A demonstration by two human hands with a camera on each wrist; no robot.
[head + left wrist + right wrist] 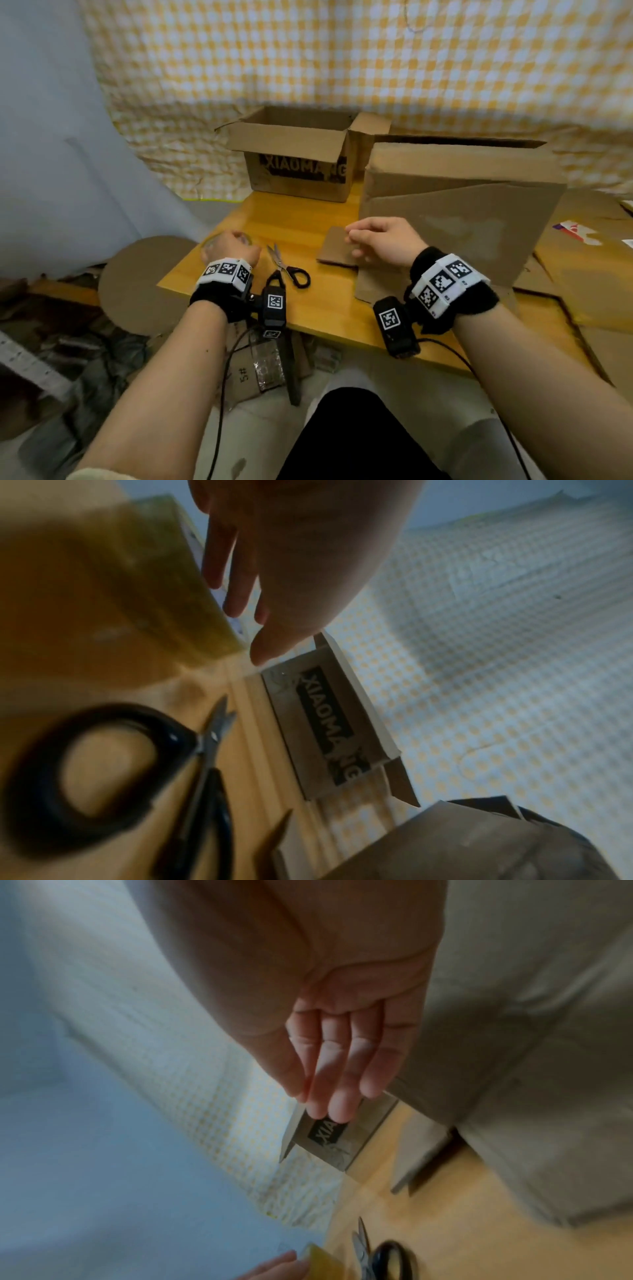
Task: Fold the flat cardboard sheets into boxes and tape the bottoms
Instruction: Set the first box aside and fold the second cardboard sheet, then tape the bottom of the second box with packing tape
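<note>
My left hand (233,245) is curled over a clear tape roll (208,246) near the table's left edge. In the left wrist view the yellowish tape roll (143,588) lies against the fingers (236,569). My right hand (376,240) hovers with straight, relaxed fingers (342,1074) over a small cardboard piece (334,248) and holds nothing. Just right of it stands a large plain cardboard box (462,212) with a flap lying on the table. Black-handled scissors (289,269) lie between my hands.
An open printed cardboard box (298,171) stands at the back of the wooden table (325,308). Flat cardboard sheets (589,260) lie to the right, a round cardboard piece (137,284) to the left. A checked cloth hangs behind.
</note>
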